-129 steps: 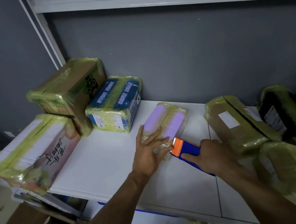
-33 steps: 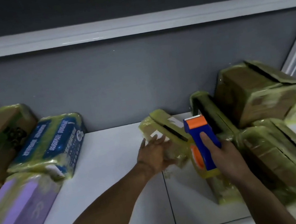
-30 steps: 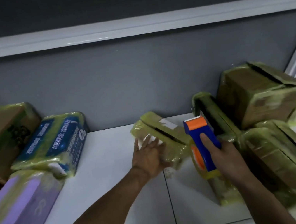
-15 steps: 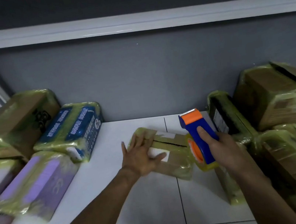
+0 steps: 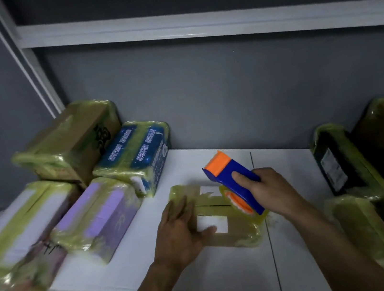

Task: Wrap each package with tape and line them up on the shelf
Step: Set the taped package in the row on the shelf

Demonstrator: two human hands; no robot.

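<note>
In the head view, the flat brown package lies at the middle of the shelf. Our left hand is spread flat on its left half, and our right hand grips the tape dispenser over its far right part. We judge the package light, stiff and slick under film, best held by its edges. The purple package and blue package crowd the shelf's left end, and the wrapped boxes at its right end may limit the dispenser's swing.

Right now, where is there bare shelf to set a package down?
Bare shelf lies behind the tape dispenser, between the blue package and the black package, and along the front edge. Left and right ends are crowded.
</note>
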